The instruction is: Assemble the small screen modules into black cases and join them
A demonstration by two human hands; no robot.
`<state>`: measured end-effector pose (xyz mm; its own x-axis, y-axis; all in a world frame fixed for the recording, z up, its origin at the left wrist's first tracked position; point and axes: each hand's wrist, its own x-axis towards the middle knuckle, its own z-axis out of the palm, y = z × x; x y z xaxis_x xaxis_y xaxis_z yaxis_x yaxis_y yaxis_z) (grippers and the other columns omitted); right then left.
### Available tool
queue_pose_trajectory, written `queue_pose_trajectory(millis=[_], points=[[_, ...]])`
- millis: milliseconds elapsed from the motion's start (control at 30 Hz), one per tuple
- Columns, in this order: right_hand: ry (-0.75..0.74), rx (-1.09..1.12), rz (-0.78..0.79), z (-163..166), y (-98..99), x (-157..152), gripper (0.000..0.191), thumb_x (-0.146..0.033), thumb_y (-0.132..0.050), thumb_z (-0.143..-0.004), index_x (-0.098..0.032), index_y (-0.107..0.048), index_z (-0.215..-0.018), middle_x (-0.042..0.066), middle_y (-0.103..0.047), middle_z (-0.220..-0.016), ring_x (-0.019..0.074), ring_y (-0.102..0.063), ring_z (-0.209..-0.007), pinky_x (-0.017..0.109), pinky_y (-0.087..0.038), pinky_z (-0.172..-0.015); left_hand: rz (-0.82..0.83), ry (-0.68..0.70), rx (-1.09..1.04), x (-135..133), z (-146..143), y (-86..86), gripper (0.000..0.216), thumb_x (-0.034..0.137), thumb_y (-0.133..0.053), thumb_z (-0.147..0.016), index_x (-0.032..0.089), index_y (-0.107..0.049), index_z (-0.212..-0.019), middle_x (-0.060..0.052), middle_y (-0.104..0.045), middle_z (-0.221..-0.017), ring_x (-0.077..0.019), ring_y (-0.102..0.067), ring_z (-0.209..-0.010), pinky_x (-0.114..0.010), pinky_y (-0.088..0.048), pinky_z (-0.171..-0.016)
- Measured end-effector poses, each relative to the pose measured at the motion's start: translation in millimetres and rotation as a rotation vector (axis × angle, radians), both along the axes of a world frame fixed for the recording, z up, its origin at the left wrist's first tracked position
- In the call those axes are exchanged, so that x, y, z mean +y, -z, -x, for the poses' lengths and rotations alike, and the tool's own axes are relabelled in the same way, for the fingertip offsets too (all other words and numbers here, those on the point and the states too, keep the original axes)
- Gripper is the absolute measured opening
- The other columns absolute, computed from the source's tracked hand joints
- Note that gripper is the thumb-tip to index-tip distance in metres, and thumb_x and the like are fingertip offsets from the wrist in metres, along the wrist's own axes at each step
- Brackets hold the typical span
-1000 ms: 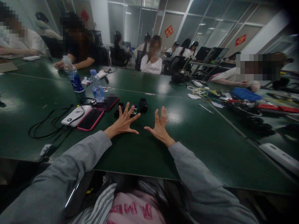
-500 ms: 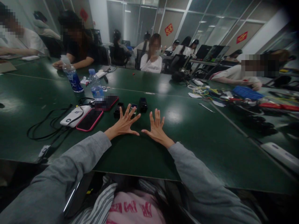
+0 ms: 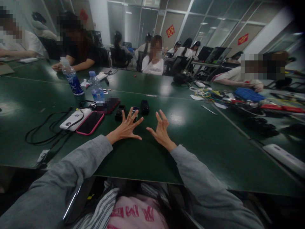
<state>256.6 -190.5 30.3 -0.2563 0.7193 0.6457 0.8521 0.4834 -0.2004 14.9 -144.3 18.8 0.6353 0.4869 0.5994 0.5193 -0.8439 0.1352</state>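
Note:
My left hand is stretched over the dark green table with its fingers spread wide and nothing in it. My right hand hovers beside it, fingers apart and slightly curled, also holding nothing. Both arms wear grey sleeves. Just beyond my fingertips sit three small black devices. To the left lie a phone in a pink case, a white power bank with a black cable, and a dark red phone.
Two water bottles stand at the left rear. Loose cables, a blue pouch and tools clutter the right side. A white bar lies at the right edge. Several other people sit around the tables.
My right hand's fingers have curled and lifted a little from a flatter pose. The left hand stays spread in the same place.

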Motion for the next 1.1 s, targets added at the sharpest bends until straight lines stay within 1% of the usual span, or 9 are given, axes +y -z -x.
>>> queue_pose_trajectory(millis=[233,367,400,467,567,800,933,1033,1100], points=[[0.007,0.188,-0.192,-5,-3.8,1,0.068,-0.056,-0.055,-0.091,-0.03,-0.025,-0.147,0.011,-0.04,-0.138,0.0289,-0.04,-0.13,0.051,-0.036,-0.105,-0.007,0.002,0.014,2,1,0.5,0.116,0.084,-0.062,-0.057,0.041,-0.013,-0.153,-0.009,0.0,-0.164,-0.0518,0.004,-0.145,-0.078,0.014,-0.104],[0.028,0.258,-0.21,-7,-2.4,4,0.03,-0.046,-0.056,-0.093,-0.022,-0.055,-0.111,0.008,-0.058,-0.105,0.0239,-0.055,-0.103,0.04,-0.045,-0.086,-0.014,-0.023,0.0,4,3,-1.1,0.114,0.084,-0.062,-0.056,0.04,-0.019,-0.153,-0.009,-0.005,-0.164,-0.0507,0.004,-0.146,-0.076,0.013,-0.106],[0.016,0.262,-0.216,-8,-1.6,5,0.02,-0.041,-0.054,-0.094,-0.021,-0.056,-0.094,0.005,-0.058,-0.091,0.0206,-0.056,-0.09,0.036,-0.045,-0.078,-0.022,-0.037,-0.019,5,4,-1.8,0.112,0.083,-0.062,-0.057,0.041,-0.021,-0.152,-0.008,-0.006,-0.164,-0.05,0.004,-0.146,-0.075,0.014,-0.106],[-0.014,0.252,-0.224,-9,0.3,7,0.03,-0.032,-0.049,-0.097,-0.022,-0.047,-0.068,0.0,-0.049,-0.068,0.0144,-0.049,-0.066,0.029,-0.039,-0.063,-0.041,-0.083,-0.086,7,6,-3.7,0.107,0.082,-0.062,-0.059,0.04,-0.026,-0.151,-0.007,-0.01,-0.163,-0.0481,0.003,-0.147,-0.073,0.015,-0.108],[-0.025,0.255,-0.218,-11,3.4,9,0.044,-0.028,-0.045,-0.098,-0.021,-0.032,-0.057,-0.005,-0.034,-0.055,0.0099,-0.033,-0.051,0.027,-0.028,-0.053,-0.047,-0.197,-0.23,9,10,-7.8,0.101,0.078,-0.065,-0.061,0.038,-0.033,-0.148,-0.007,-0.016,-0.161,-0.0449,-0.003,-0.148,-0.069,0.014,-0.112],[0.023,0.299,-0.216,-19,6.4,10,0.047,-0.031,-0.045,-0.099,-0.02,-0.028,-0.056,-0.007,-0.025,-0.052,0.0073,-0.025,-0.046,0.026,-0.022,-0.049,-0.044,-0.461,-0.539,16,25,-10.5,0.076,0.062,-0.059,-0.081,0.028,-0.036,-0.145,-0.013,-0.028,-0.155,-0.0348,-0.022,-0.146,-0.06,-0.007,-0.119],[-0.002,0.259,-0.164,-14,4.7,2,0.039,-0.028,-0.047,-0.098,-0.021,-0.035,-0.061,-0.006,-0.034,-0.055,0.0092,-0.033,-0.049,0.025,-0.03,-0.051,-0.027,-0.572,-0.654,26,34,-2.8,0.064,0.05,-0.052,-0.091,0.026,-0.031,-0.146,-0.015,-0.034,-0.151,-0.0301,-0.029,-0.143,-0.057,-0.021,-0.116],[-0.077,0.149,-0.048,0,0.2,-4,0.014,-0.03,-0.048,-0.096,-0.02,-0.054,-0.087,0.004,-0.057,-0.08,0.017,-0.056,-0.073,0.031,-0.047,-0.067,0.027,-0.557,-0.684,34,36,4.9,0.058,0.045,-0.05,-0.092,0.025,-0.034,-0.145,-0.015,-0.042,-0.144,-0.0285,-0.036,-0.138,-0.056,-0.029,-0.113],[-0.15,0.046,0.02,14,-3.5,-3,0.025,-0.032,-0.049,-0.096,-0.019,-0.053,-0.117,0.012,-0.06,-0.114,0.0247,-0.057,-0.107,0.042,-0.049,-0.089,0.052,-0.528,-0.7,37,34,9.2,0.055,0.043,-0.049,-0.093,0.026,-0.035,-0.143,-0.014,-0.043,-0.142,-0.0276,-0.038,-0.136,-0.055,-0.032,-0.112]])
